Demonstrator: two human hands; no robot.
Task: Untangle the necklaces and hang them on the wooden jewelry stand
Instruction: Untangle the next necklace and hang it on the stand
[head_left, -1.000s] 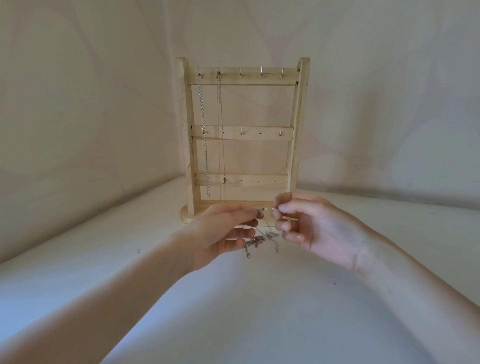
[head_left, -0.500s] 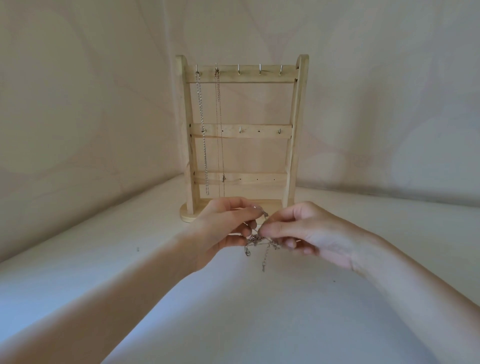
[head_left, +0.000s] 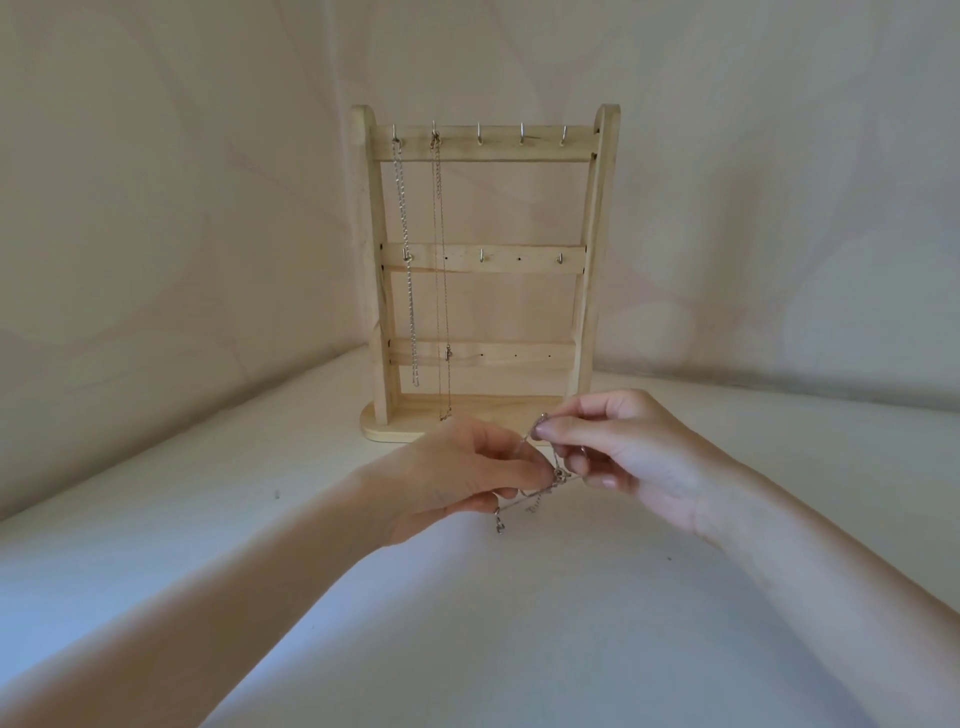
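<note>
- Silver tangled necklaces (head_left: 540, 491) bunched between both hands, low above pale tabletop (head_left: 519, 623), clasp end dangling.
- Left hand (head_left: 452, 478) pinching the knot with curled fingers.
- Right hand (head_left: 618, 457) pinching one strand, pulled up and taut.
- Just behind: wooden jewelry stand (head_left: 485, 270), upright.
- Thick chain (head_left: 406, 260) on leftmost top hook, thin chain (head_left: 441, 270) on the next.

Both hands pinch a tangled chain (head_left: 540, 488) before the wooden stand (head_left: 587, 291): left hand (head_left: 457, 483), right hand (head_left: 628, 452); two necklaces (head_left: 410, 291) hang there
</note>
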